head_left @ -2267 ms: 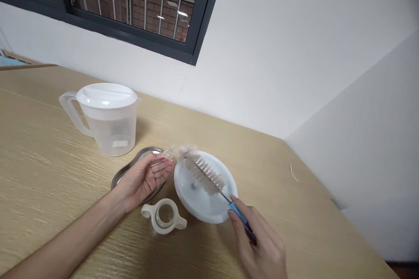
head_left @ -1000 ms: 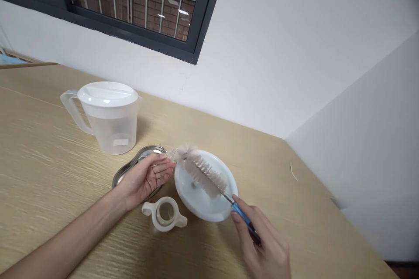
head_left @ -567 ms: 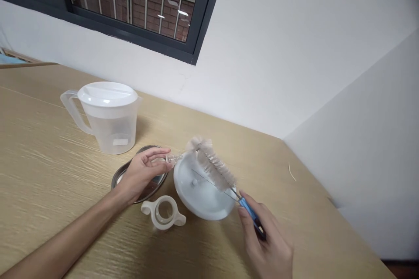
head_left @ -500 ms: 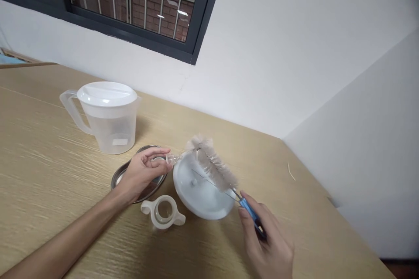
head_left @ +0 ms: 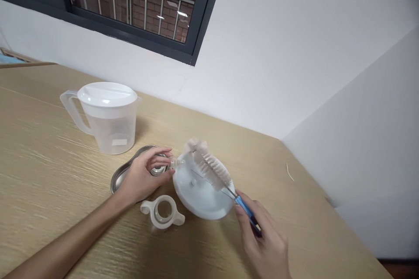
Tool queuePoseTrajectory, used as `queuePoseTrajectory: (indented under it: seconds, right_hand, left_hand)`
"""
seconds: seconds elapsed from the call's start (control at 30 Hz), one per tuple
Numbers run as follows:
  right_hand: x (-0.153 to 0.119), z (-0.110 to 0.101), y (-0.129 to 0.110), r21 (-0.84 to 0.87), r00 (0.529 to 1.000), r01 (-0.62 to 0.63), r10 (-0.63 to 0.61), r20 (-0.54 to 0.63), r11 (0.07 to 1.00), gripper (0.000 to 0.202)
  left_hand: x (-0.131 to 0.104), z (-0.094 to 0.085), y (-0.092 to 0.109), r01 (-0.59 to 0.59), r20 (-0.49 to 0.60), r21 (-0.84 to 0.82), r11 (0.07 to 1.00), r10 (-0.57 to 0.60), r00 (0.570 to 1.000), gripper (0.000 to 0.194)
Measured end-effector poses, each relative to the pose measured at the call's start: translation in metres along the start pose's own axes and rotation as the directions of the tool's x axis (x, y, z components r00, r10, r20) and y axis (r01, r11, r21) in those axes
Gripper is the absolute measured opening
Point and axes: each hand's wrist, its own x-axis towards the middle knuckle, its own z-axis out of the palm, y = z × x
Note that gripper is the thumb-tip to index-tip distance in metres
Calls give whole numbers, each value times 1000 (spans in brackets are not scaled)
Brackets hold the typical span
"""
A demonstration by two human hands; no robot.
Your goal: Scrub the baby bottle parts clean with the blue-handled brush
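Observation:
A small clear nipple-shaped piece (head_left: 176, 163) is pinched between the fingers and thumb of my left hand (head_left: 145, 174), at the left rim of a white bowl (head_left: 206, 209). My right hand (head_left: 265, 235) grips the blue handle of a bristle brush (head_left: 212, 172), whose pale, slightly blurred bristles extend over the bowl toward the clear piece. A thin wire runs beside the bristles. Behind my left hand lies a metal tray (head_left: 119, 176), partly hidden, with a round clear item in it. A two-handled ring (head_left: 163, 212) rests in front of the bowl.
A translucent lidded pitcher (head_left: 113, 126) stands at the back left, beyond the tray. The wooden table (head_left: 81, 174) meets a white wall under a barred window. A thin pale strip (head_left: 290, 171) lies on the table's right side.
The brush and my right hand have shifted slightly left and down. My left hand has turned a little, and the clear piece has moved slightly to the right.

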Motion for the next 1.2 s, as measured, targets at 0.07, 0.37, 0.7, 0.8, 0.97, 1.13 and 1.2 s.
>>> queuePoseTrajectory:
  seconds: [0.07, 0.37, 0.7, 0.8, 0.97, 1.13, 1.2]
  right_hand:
    - [0, 2, -3, 37, 1000, 1, -2, 21, 999, 34]
    - [2, -1, 4, -16, 1000, 17, -16, 13, 1000, 32]
    - [3, -1, 2, -4, 999, -10, 10, 39, 1000, 31]
    - [4, -3, 2, -31, 1000, 0, 0, 15, 1000, 32]
    - [3, -3, -3, 9, 1000, 27, -27, -6, 1000, 34]
    - [-1, 0, -4, 43, 998, 57, -58, 8, 997, 38]
    - [-2, 1, -3, 55, 998, 61, -62, 31, 997, 39]
  left_hand:
    - [0, 0, 1, 6, 2, -2, 1000, -6, 1000, 50]
    - [1, -1, 2, 23, 20, 21, 1000, -23, 1000, 49]
    - [2, -1, 1, 66, 20, -37, 997, -65, 998, 51]
    - [2, 0, 1, 53, 21, -22, 998, -52, 998, 48]
    - [1, -1, 4, 3, -9, 56, 998, -3, 1000, 48]
    - [0, -3, 4, -22, 9, 132, 991, 21, 1000, 50]
    - [0, -3, 3, 3, 30, 95, 995, -6, 1000, 52]
